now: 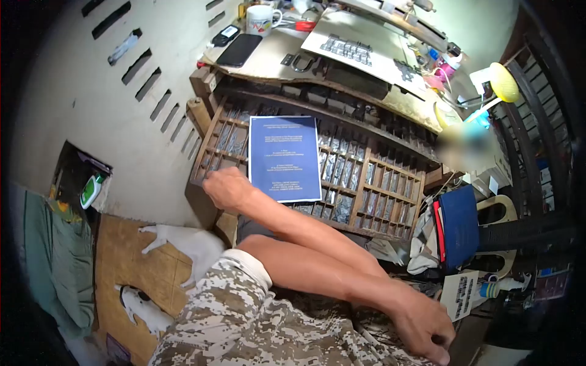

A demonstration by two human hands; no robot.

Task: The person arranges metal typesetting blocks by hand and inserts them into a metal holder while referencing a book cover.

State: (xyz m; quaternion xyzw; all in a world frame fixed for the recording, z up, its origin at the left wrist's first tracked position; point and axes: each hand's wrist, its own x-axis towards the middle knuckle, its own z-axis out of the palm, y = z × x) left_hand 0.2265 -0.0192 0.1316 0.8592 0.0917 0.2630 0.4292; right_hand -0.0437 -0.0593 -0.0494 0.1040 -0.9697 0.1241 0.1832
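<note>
Blue printed sheet (284,158) is laid front-to-back on the type case (361,186), beside the nearer hand (227,186); both hands (421,322) are curled, any grip undeterminable.

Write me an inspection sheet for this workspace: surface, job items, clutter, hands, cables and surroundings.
Surface: compartmented wooden tray below the desk.
Job's things: blue printed sheet lying over the tray; small metallic pieces in compartments.
Clutter: mug and phone on the desk.
Hands: forearms crossed; right hand at the tray's near-left corner, left hand at picture's lower right. Fingers curled; grips unclear.
Cables: thin ones near the yellow-headed object.
Surroundings: white animal and black-and-white animal on the floor.
</note>
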